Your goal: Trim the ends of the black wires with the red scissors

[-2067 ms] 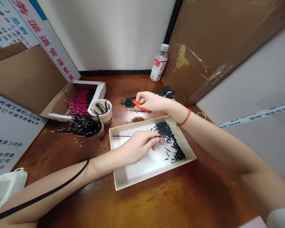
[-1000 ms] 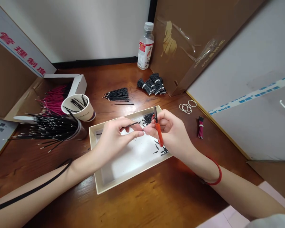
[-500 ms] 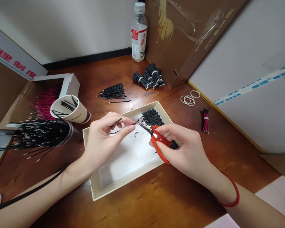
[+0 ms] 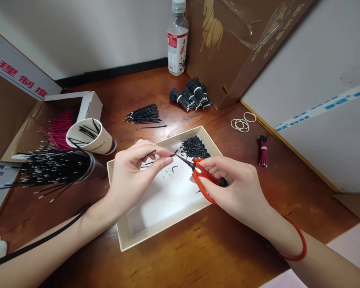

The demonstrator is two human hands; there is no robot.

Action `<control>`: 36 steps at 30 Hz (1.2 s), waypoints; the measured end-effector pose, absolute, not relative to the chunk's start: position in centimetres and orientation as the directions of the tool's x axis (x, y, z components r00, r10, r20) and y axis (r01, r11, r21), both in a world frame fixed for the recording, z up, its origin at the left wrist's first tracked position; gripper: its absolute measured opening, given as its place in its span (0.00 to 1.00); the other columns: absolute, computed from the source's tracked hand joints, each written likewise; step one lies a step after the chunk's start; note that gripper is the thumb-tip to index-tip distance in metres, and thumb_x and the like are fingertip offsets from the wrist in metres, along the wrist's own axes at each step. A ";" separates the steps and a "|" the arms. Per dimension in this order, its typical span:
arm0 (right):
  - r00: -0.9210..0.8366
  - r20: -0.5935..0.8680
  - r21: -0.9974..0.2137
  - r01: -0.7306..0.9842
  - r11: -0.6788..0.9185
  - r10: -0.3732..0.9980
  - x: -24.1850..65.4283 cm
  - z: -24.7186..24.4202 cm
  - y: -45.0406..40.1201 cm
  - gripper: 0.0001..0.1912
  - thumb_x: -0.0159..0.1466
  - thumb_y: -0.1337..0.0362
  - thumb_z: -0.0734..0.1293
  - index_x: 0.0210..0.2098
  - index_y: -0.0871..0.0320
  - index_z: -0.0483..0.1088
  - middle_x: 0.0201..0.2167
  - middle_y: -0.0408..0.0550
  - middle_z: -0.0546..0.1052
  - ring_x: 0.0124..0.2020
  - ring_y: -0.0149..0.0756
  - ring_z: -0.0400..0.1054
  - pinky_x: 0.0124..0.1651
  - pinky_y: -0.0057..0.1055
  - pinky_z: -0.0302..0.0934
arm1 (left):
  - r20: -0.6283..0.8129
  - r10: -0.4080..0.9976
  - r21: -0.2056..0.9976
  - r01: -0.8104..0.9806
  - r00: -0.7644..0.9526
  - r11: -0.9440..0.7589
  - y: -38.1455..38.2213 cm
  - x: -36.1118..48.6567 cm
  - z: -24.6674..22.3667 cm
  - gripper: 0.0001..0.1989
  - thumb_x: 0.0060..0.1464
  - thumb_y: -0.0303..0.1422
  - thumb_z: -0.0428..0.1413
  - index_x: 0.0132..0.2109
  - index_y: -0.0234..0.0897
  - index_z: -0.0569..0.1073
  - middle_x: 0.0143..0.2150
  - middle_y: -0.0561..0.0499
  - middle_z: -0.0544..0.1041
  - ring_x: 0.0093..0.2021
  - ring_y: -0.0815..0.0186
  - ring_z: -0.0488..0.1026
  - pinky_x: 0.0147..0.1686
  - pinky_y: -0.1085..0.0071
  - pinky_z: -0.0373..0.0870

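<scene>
Between the thumb and forefinger of my left hand (image 4: 129, 172) a short black wire (image 4: 151, 153) is pinched; its tip pokes out at the fingertips. My right hand (image 4: 240, 184) grips red-handled scissors (image 4: 203, 188). Their narrow blades look nearly closed and meet the wire's tip right at my left fingertips; whether they touch it is too fine to tell. Both hands hover over a shallow cream box lid (image 4: 156, 238) with a white inside. A heap of short black clippings (image 4: 195, 147) fills its far corner, and a few loose bits lie nearby.
Left: a tilted paper cup (image 4: 108, 140), a container of black wires (image 4: 57, 164) and a box of magenta wires (image 4: 58, 128). Behind: loose black wires (image 4: 142, 114), banded black bundles (image 4: 192, 94), a bottle (image 4: 177, 44). Right: rubber bands (image 4: 240, 125), a magenta-black bundle (image 4: 263, 151).
The whole view has shifted slightly. The scissor tips sit a little closer to my left fingertips; both hands keep their grips.
</scene>
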State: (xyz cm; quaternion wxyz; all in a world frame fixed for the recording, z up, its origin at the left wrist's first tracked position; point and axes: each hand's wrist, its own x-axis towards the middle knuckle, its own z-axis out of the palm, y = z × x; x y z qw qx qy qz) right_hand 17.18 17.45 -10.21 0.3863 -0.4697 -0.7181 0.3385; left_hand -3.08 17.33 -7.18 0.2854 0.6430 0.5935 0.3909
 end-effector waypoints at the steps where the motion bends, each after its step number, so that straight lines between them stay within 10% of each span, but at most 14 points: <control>1: -0.261 0.243 -0.848 0.410 0.335 0.934 17.2 -10.2 17.4 0.05 0.56 0.70 0.71 0.30 0.55 0.71 0.24 0.41 0.75 0.24 0.29 0.67 0.24 0.28 0.61 | 0.163 0.987 0.832 0.539 -0.010 -0.132 17.3 -3.1 -7.2 0.02 0.51 0.28 0.63 0.33 0.39 0.80 0.31 0.53 0.78 0.31 0.69 0.69 0.30 0.72 0.65; 36: -0.228 0.302 -0.829 0.417 0.373 0.926 17.0 -10.4 17.1 0.06 0.55 0.72 0.72 0.32 0.59 0.73 0.24 0.40 0.75 0.23 0.24 0.64 0.24 0.23 0.59 | 0.130 0.992 0.888 0.445 -0.002 -0.115 17.5 -3.3 -7.4 0.04 0.50 0.26 0.63 0.33 0.40 0.81 0.32 0.56 0.80 0.33 0.72 0.72 0.36 0.73 0.69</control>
